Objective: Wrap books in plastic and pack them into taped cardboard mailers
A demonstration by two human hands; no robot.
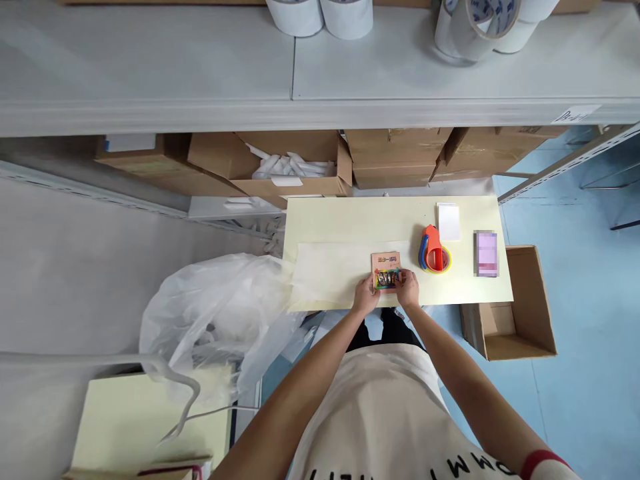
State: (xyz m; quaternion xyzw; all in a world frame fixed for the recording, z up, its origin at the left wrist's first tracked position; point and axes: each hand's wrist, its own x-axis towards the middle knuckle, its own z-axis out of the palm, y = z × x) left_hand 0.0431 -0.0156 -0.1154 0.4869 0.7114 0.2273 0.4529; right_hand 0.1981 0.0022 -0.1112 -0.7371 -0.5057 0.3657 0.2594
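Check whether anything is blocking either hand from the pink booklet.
Nothing visible is: the left hand and right hand both hold the pink booklet by its lower sides. The orange tape dispenser sits beyond the right hand, not between.

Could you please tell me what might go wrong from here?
The pink booklet, held by the left hand and right hand, is close to the table's near edge, so it could drop if it slips.
The tape dispenser stands just beyond the right hand, which might bump it.
The purple item lies near the table's right edge, so a knock could send it off.
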